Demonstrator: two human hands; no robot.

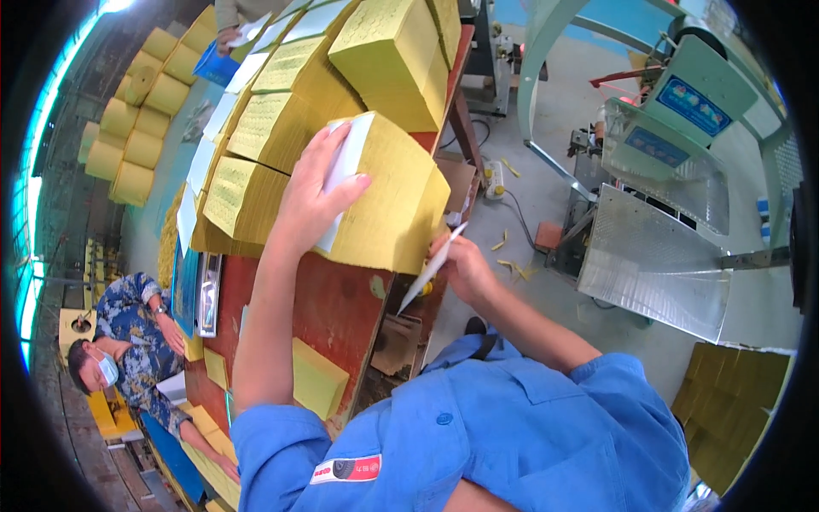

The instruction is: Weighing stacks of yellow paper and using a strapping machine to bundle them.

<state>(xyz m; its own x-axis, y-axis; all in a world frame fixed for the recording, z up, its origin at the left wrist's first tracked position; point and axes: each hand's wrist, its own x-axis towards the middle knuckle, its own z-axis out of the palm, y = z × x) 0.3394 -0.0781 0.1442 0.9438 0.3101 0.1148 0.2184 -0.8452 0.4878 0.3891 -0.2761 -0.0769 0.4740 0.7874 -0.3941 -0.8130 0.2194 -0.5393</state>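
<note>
My left hand lies over the white sheet on one face of a yellow paper stack. Its thumb is spread and its fingers are stretched along the sheet. The stack sits at the corner of a red-brown table. At the near right side of that stack, my right hand pinches a thin white sheet of paper, seen almost edge-on. Some of the right fingers are hidden behind the sheet.
More yellow paper stacks line the table's far side, several topped with white sheets. A masked co-worker sits at the left; another person's hand shows at the top. A metal machine stands at right. Cables and paper scraps lie on the floor.
</note>
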